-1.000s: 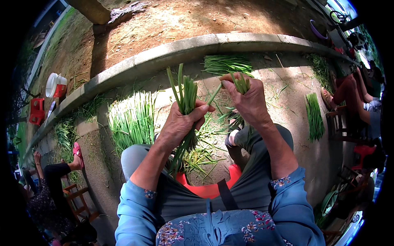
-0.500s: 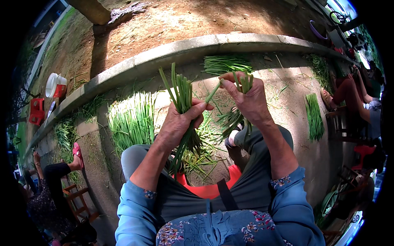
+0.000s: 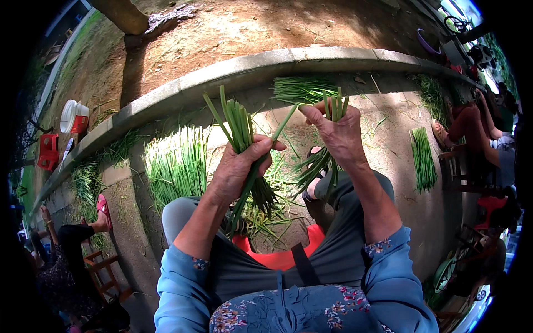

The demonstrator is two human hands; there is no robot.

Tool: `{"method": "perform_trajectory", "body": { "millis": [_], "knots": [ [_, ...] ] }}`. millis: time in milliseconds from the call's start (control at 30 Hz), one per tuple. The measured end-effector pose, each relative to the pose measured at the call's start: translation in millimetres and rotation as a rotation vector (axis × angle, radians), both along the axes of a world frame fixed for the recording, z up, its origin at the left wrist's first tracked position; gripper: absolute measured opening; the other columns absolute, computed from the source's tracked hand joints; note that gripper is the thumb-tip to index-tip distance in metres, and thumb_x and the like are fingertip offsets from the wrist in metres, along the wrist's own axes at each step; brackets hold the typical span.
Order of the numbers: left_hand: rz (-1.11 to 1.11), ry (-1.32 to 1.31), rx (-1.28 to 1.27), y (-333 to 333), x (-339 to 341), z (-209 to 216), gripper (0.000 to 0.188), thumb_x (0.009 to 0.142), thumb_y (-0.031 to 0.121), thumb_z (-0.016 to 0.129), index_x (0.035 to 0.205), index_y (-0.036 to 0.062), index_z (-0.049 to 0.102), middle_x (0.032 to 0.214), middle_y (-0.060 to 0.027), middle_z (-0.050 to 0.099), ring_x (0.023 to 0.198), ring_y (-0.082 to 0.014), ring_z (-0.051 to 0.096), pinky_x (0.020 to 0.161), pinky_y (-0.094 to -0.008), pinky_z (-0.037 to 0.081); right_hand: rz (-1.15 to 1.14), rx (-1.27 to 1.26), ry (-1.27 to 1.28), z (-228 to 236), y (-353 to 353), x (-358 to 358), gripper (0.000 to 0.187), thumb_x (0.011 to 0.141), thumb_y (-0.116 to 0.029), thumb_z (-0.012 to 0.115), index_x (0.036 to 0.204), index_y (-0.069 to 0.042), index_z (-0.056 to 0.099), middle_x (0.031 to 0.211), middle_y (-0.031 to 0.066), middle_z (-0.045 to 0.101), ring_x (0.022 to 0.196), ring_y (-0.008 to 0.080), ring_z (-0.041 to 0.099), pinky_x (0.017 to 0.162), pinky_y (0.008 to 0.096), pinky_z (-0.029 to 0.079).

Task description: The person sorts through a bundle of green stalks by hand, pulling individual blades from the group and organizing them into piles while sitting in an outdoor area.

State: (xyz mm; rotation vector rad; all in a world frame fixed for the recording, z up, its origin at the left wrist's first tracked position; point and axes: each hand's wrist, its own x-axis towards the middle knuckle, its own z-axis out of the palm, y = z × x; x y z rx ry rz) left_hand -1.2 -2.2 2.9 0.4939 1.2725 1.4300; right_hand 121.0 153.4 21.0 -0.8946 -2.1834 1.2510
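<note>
A thick bunch of long green stalks stands upright in my left hand, which is closed around it; the leafy lower ends hang over my left knee. One single stalk slants out of that hand toward the right. At its upper tip are the thumb and forefinger of my right hand; whether they touch it I cannot tell. My right hand also grips a smaller bunch of stalks, with limp green ends drooping below the palm.
Cut stalks lie in a wide pile at left, a heap by the curb and a bundle at right. Trimmings litter the ground before my red stool. Other people sit on both sides. A white bucket stands far left.
My left hand has shifted slightly left. The single stalk now stands a little steeper, its tip by my right fingertips. My right hand, still holding its bunch, has barely moved.
</note>
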Motion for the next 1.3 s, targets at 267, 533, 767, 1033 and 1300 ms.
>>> {"method": "perform_trajectory", "body": {
  "millis": [267, 533, 767, 1033, 1300],
  "knots": [
    [-0.013, 0.010, 0.019, 1.2, 1.9, -3.0, 0.030, 0.087, 0.030, 0.054, 0.091, 0.0012, 0.063, 0.052, 0.0035, 0.042, 0.048, -0.0035, 0.036, 0.046, -0.0178, 0.026, 0.119, 0.040, 0.194, -7.8, -6.8, -4.1, 0.013, 0.085, -0.011, 0.057, 0.088, 0.001, 0.062, 0.077, 0.0066, 0.063, 0.069, 0.0104, 0.058, 0.062, 0.0240, 0.046],
    [-0.022, -0.008, 0.025, 2.4, 3.2, -2.5, 0.032, 0.087, 0.032, 0.053, 0.092, 0.0020, 0.064, 0.053, 0.0038, 0.044, 0.049, -0.0036, 0.037, 0.047, -0.0185, 0.028, 0.037, 0.046, 0.139, -11.2, -7.8, -5.1, 0.013, 0.087, -0.010, 0.053, 0.087, 0.000, 0.061, 0.069, 0.0034, 0.059, 0.065, 0.0087, 0.055, 0.058, 0.0232, 0.043],
    [0.005, -0.096, 0.074, -0.6, 0.6, -1.4, 0.031, 0.087, 0.030, 0.052, 0.093, 0.0011, 0.062, 0.056, 0.0033, 0.046, 0.050, -0.0041, 0.039, 0.048, -0.0181, 0.030, -0.001, -0.007, 0.136, -2.2, -3.8, -4.3, 0.023, 0.075, -0.021, 0.069, 0.067, -0.001, 0.064, 0.053, 0.0036, 0.057, 0.049, 0.0083, 0.052, 0.046, 0.0263, 0.041],
    [-0.014, -0.142, 0.052, 0.8, 1.6, -1.9, 0.028, 0.086, 0.029, 0.056, 0.089, 0.0028, 0.063, 0.064, 0.0028, 0.052, 0.053, -0.0030, 0.041, 0.048, -0.0168, 0.032, 0.102, -0.383, 0.197, -4.2, -8.9, -3.6, 0.022, 0.080, -0.022, 0.066, 0.073, -0.001, 0.064, 0.066, 0.0016, 0.061, 0.063, 0.0064, 0.055, 0.054, 0.0236, 0.042],
    [0.029, -0.144, -0.009, 2.9, 4.9, -1.9, 0.027, 0.083, 0.029, 0.062, 0.088, 0.0033, 0.063, 0.068, 0.0023, 0.056, 0.057, -0.0024, 0.044, 0.050, -0.0159, 0.035, 0.053, -0.448, 0.221, 7.2, -6.4, -0.3, 0.017, 0.082, -0.017, 0.062, 0.072, -0.003, 0.064, 0.068, 0.0013, 0.062, 0.058, 0.0062, 0.050, 0.053, 0.0245, 0.039]
  ]
}}
